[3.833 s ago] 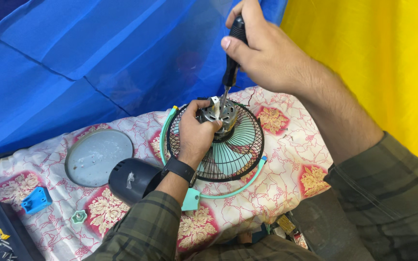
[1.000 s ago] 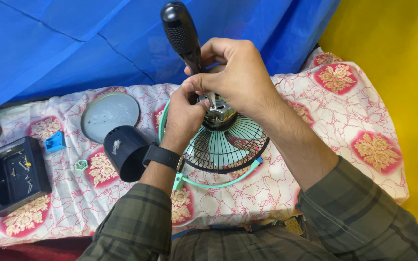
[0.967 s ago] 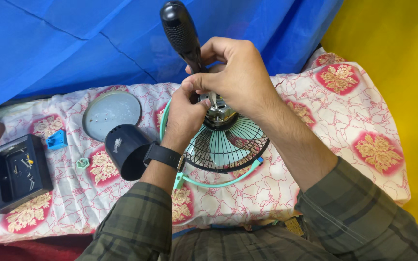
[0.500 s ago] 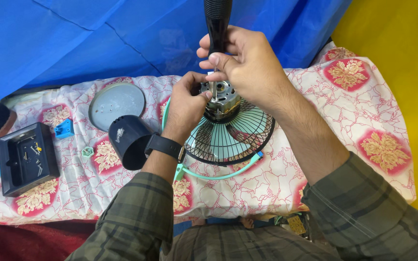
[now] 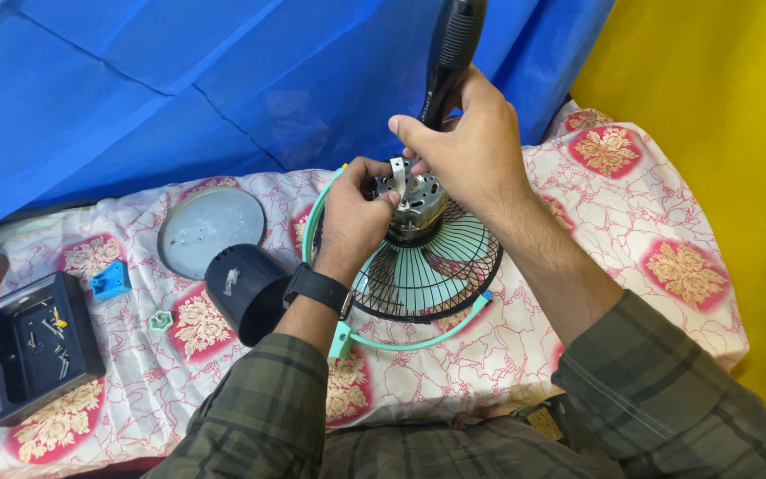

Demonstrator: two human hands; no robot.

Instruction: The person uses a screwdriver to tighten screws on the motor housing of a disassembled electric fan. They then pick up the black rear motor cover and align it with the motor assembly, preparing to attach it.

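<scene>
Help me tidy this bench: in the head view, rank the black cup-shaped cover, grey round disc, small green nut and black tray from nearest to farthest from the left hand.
1. black cup-shaped cover, just left of the left hand, by the wrist.
2. grey round disc, further left.
3. small green nut, lower left.
4. black tray, far left edge.

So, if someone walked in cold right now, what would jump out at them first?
Probably the two hands meeting at the centre: the right hand grips a black-handled screwdriver pointed down at the silver fan motor, which the left hand steadies. The motor sits on a black wire fan guard with a mint-green rim, on a floral cloth against blue sheeting.
</scene>
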